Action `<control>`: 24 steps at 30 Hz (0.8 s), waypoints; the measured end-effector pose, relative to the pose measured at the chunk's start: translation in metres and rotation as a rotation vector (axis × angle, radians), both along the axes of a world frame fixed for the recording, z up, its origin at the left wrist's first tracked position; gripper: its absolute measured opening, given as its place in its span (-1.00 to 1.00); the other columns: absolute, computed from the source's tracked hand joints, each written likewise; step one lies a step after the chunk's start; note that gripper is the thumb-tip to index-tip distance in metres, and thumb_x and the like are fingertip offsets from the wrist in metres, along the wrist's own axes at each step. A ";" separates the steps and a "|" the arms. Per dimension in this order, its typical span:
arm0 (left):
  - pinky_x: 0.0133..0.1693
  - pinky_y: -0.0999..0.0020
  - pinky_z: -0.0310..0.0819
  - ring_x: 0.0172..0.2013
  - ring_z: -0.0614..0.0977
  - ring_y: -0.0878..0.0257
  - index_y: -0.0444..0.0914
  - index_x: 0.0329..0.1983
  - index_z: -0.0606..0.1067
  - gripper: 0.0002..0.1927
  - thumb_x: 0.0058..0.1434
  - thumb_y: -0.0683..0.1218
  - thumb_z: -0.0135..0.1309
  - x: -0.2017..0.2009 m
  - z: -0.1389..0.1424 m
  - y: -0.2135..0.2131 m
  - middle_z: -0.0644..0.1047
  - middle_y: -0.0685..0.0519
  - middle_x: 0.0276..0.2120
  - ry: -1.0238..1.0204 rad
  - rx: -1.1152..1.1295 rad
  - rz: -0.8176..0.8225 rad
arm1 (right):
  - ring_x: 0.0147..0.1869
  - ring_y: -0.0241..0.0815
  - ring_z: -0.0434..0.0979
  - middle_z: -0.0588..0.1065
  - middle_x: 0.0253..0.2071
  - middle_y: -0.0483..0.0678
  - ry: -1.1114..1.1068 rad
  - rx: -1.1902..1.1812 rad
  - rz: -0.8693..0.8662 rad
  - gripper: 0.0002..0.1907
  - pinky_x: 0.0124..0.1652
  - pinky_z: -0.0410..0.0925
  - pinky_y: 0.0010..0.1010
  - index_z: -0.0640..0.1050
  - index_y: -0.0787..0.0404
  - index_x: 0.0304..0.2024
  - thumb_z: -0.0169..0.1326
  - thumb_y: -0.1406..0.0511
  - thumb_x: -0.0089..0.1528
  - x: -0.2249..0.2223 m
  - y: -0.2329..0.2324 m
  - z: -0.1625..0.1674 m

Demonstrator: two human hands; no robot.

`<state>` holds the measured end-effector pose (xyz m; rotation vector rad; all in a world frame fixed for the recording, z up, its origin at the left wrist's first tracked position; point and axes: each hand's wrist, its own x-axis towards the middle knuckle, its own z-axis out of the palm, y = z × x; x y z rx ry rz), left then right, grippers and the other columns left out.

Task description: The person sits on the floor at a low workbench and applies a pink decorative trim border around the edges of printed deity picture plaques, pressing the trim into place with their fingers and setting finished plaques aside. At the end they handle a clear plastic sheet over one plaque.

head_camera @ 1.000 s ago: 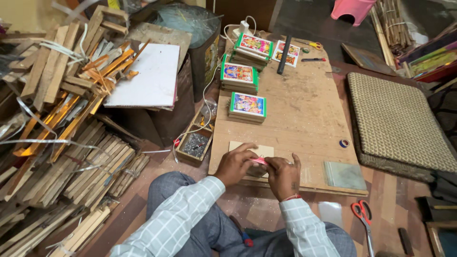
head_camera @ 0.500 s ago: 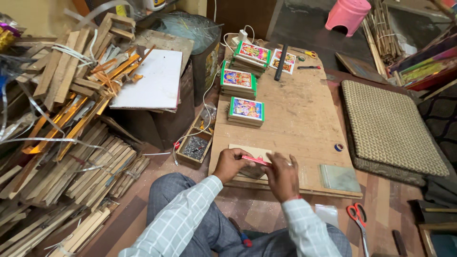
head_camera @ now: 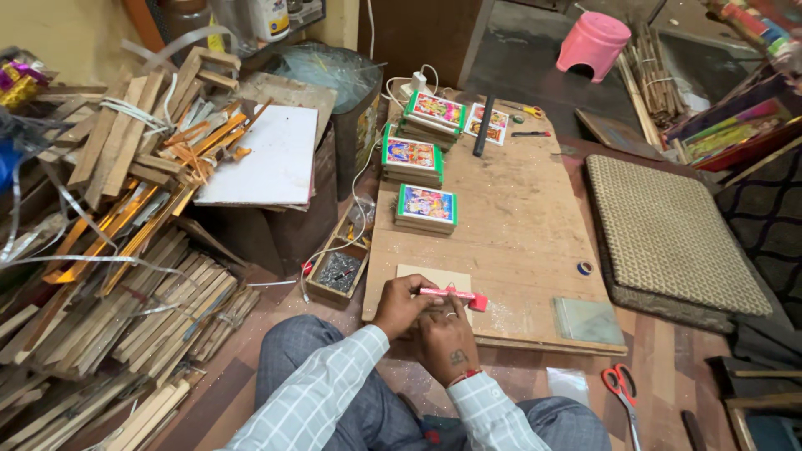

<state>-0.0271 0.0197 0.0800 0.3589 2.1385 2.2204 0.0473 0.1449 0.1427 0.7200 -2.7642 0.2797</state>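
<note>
Held a slim red cutter [head_camera: 452,294] in both hands at the near edge of the wooden surface [head_camera: 510,225], just over a small pale board [head_camera: 434,280] lying flat there. Left hand [head_camera: 399,305] pinched the cutter's left end in a narrow grip; right hand [head_camera: 444,338] closed under and around its middle, fingers curled. Cutter lay almost level, long axis running left to right across the body, thicker red end pointing right. Could not tell whether the blade touched the board.

Judged early in the work: pale board looked bare, with no picture and no frame on it. Three stacks of finished framed pictures [head_camera: 426,207] stood farther up the surface, well apart from the hands, green and red borders facing up. Seemed much already made, this piece only begun.

Nearby: a glass pane [head_camera: 588,320] at the surface's right corner, scissors [head_camera: 622,388] on the floor, a tray of small nails [head_camera: 337,269] just left of the surface, heaps of wooden strips [head_camera: 125,284] farther left.
</note>
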 end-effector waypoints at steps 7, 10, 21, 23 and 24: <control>-0.25 0.36 0.59 -0.31 0.71 0.30 -0.30 -0.26 0.64 -0.85 0.08 -0.23 0.27 0.002 0.025 -0.008 0.70 -0.02 -0.36 0.110 -0.195 -0.039 | -0.13 0.16 0.59 0.56 -0.28 0.26 -0.024 0.105 0.023 -0.71 0.38 0.01 0.03 0.61 0.34 -0.34 0.27 0.25 -0.01 -0.007 0.004 0.002; -0.15 0.34 0.59 -0.21 0.72 0.22 -0.30 -0.11 0.60 -0.69 0.03 -0.26 0.25 0.000 0.042 -0.010 0.70 -0.06 -0.26 0.160 -0.227 -0.105 | -0.13 0.19 0.60 0.56 -0.35 0.26 -0.046 0.096 0.039 -0.67 0.38 -0.02 0.07 0.62 0.37 -0.35 0.30 0.22 -0.01 -0.006 0.004 0.002; 0.00 0.36 0.64 -0.06 0.75 0.20 -0.23 0.09 0.59 -0.58 0.16 -0.32 0.07 0.000 0.062 -0.010 0.71 -0.05 -0.09 0.035 -0.214 -0.261 | -0.22 0.18 0.62 0.54 -0.47 0.25 -0.201 0.185 0.058 -0.74 0.43 -0.13 0.19 0.65 0.32 -0.45 0.28 0.21 0.04 -0.016 0.012 -0.018; 0.00 0.37 0.64 -0.06 0.75 0.22 -0.23 0.09 0.59 -0.58 0.15 -0.32 0.09 -0.002 0.060 -0.010 0.71 -0.05 -0.09 0.048 -0.232 -0.272 | -0.17 0.21 0.62 0.55 -0.47 0.28 -0.252 0.253 0.051 -0.74 0.44 -0.15 0.23 0.66 0.32 -0.43 0.27 0.21 0.05 -0.018 0.011 -0.022; 0.00 0.38 0.64 -0.07 0.75 0.23 -0.22 0.09 0.59 -0.57 0.14 -0.32 0.09 -0.003 0.059 -0.011 0.71 -0.04 -0.10 0.054 -0.240 -0.276 | -0.15 0.22 0.62 0.55 -0.45 0.27 -0.220 0.282 0.056 -0.76 0.43 -0.15 0.24 0.66 0.32 -0.42 0.27 0.25 0.00 -0.018 0.011 -0.023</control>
